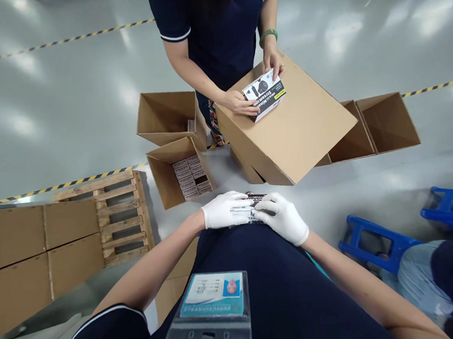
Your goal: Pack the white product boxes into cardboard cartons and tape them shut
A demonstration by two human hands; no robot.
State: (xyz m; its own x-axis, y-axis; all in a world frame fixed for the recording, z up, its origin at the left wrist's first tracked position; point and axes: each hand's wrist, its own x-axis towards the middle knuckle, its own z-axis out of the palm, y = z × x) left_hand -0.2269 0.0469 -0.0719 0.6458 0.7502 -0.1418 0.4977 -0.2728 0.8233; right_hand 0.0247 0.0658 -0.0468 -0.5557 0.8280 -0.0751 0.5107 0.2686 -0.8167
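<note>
Close to my waist, black-and-white printed product boxes [257, 199] show between my two white-gloved hands; my fingers cover much of them, and I cannot tell exactly how many there are. My left hand [226, 210] grips them from the left, fingers laid across the side. From the right, my right hand [282, 218] holds them with curled fingers. Across from me, a co-worker's two bare hands hold a similar product box [264, 94] on top of a large closed carton [297, 127].
An open carton [160, 177] holds rows of small boxes; another open carton [163, 112] stands behind it. More open cartons [389, 122] are at right. A wooden pallet [120, 212], stacked cartons [12, 238], blue stools [373, 239] and a seated person are around me.
</note>
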